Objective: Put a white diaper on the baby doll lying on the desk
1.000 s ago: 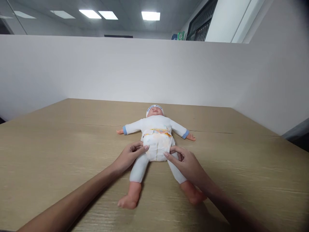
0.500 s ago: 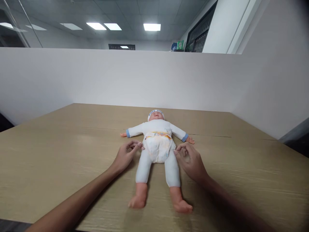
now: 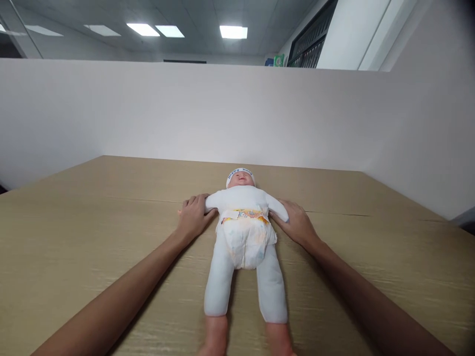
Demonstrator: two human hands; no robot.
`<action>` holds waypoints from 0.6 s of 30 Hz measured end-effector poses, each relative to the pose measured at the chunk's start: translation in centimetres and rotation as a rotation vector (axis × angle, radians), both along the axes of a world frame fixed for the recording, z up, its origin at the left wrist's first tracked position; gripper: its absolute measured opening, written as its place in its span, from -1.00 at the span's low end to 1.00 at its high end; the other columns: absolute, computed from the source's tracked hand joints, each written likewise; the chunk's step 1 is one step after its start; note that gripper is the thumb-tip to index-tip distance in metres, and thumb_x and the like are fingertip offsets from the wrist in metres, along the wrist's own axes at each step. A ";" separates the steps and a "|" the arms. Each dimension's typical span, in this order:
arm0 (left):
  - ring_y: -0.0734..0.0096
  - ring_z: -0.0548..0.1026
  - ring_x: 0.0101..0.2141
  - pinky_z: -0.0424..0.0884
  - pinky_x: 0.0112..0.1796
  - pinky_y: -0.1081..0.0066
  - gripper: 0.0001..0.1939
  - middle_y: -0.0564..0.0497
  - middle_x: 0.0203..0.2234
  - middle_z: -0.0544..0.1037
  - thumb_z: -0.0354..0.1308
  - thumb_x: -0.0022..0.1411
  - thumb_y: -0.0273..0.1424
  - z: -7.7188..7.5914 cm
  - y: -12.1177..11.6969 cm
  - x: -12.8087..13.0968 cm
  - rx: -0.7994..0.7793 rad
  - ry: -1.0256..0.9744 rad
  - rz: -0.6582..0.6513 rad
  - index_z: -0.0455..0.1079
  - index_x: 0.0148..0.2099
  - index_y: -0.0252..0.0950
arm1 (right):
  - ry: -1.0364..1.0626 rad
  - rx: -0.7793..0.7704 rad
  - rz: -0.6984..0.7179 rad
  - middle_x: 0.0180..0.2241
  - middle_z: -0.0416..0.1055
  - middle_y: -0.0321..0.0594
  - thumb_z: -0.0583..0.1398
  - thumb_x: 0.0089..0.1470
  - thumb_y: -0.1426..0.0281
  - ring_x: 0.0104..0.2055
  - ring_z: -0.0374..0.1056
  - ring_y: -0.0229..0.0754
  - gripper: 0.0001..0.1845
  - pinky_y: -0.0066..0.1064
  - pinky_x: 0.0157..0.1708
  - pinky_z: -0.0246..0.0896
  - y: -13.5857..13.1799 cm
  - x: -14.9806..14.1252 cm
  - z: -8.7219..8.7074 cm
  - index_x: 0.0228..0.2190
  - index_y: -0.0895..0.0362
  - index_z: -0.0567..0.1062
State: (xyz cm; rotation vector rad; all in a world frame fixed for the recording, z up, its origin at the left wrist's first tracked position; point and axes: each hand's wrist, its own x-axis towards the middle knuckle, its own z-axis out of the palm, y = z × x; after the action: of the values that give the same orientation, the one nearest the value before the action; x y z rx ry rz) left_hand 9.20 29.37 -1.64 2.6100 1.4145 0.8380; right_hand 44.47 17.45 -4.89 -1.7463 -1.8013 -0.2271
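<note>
On its back lies a baby doll [image 3: 241, 198] with a white cloth body, its head away from me and its feet cut off by the bottom of the view. A white diaper [image 3: 245, 242] with an orange patterned waistband is around its hips. My left hand [image 3: 195, 215] is wrapped over the doll's arm on the left, covering its cuff and most of its hand. On the other side my right hand [image 3: 296, 221] grips the doll's other arm, with the thumb in front and the fingers behind. The doll's hand there is hidden.
The doll rests on a wide wood-toned table [image 3: 129, 237] with a thin seam across it. A white partition [image 3: 230, 109] rises behind the table's far edge, and a wall [image 3: 426, 138] stands on the right.
Both hands have moved forward from beside the diaper to the doll's arms and closed on them. The doll appears lower and larger in view, its feet now partly out of frame.
</note>
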 end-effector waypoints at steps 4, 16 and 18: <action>-0.24 0.43 0.15 0.24 0.17 -0.05 -0.45 -0.33 0.09 0.59 0.09 0.43 -0.10 0.0 -0.7 0.0 -0.038 0.031 0.053 0.39 0.28 -0.35 | 0.044 -0.052 -0.092 -0.05 0.63 0.01 0.12 0.39 -0.03 -0.02 0.49 0.13 -0.48 -0.18 -0.02 0.29 -0.9 -1.0 0.5 0.01 0.12 0.58; 0.01 0.60 -0.14 0.40 -0.23 0.26 -0.48 -0.05 -0.10 0.66 0.33 0.18 0.00 7.5 -14.0 -2.2 -0.399 -0.365 0.132 0.39 0.03 -0.19 | 0.633 -0.207 -0.120 -0.06 0.67 -0.04 0.15 0.26 0.02 -0.05 0.58 0.11 -0.50 -0.22 -0.14 0.43 -9.0 -6.2 7.3 -0.01 0.09 0.60; -0.04 0.59 -0.12 0.46 -0.20 0.19 -0.46 -0.04 -0.11 0.65 0.32 0.19 0.01 7.3 -20.0 -4.4 -0.412 -0.375 0.084 0.37 0.09 -0.14 | 0.708 -0.209 0.007 0.04 0.65 -0.02 0.19 0.21 -0.02 0.06 0.55 0.19 -0.43 -0.14 -0.01 0.46 -13.4 -5.8 8.1 0.07 0.07 0.61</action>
State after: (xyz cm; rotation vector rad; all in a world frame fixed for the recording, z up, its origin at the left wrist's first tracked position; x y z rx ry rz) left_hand 4.77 9.33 5.65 1.9845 1.4141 0.8750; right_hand 38.72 4.01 3.21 -1.6638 -1.3328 0.5395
